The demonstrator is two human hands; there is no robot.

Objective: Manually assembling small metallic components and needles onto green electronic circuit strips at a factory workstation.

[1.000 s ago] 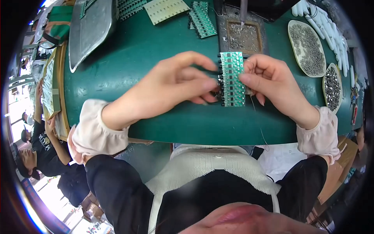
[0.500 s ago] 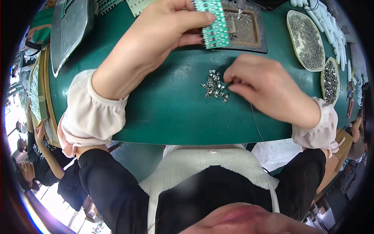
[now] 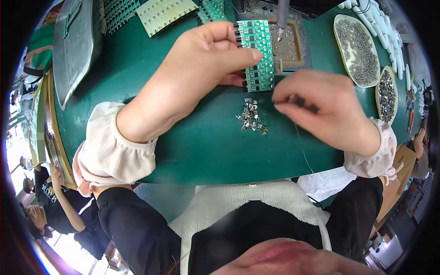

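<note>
My left hand (image 3: 201, 64) grips a green circuit board panel (image 3: 260, 73) by its left side, thumb on its face, with black parts along that edge. My right hand (image 3: 325, 105) is closed in a pinch just right of the board's lower corner. A thin, silvery wire (image 3: 305, 153) trails from it toward the table edge; anything else in the fingertips is too small to make out. Below the board lies a loose pile of small shiny metal clips (image 3: 251, 117). Behind the board, a soldering iron (image 3: 283, 18) points down over a shallow tray (image 3: 300, 50) with solder bits.
Two pale dishes, one of small metal pins (image 3: 357, 50), one of small metal parts (image 3: 387, 96), stand at right beside white tubes (image 3: 387, 32). More board panels (image 3: 167, 13) lie at the back. A grey metal scoop-like tray (image 3: 75, 55) is at left. Other people sit far left.
My right hand has come away from the metal clip pile, up toward the board. The board's face is turned more fully to view. The whole view has shifted, showing more of the table's back.
</note>
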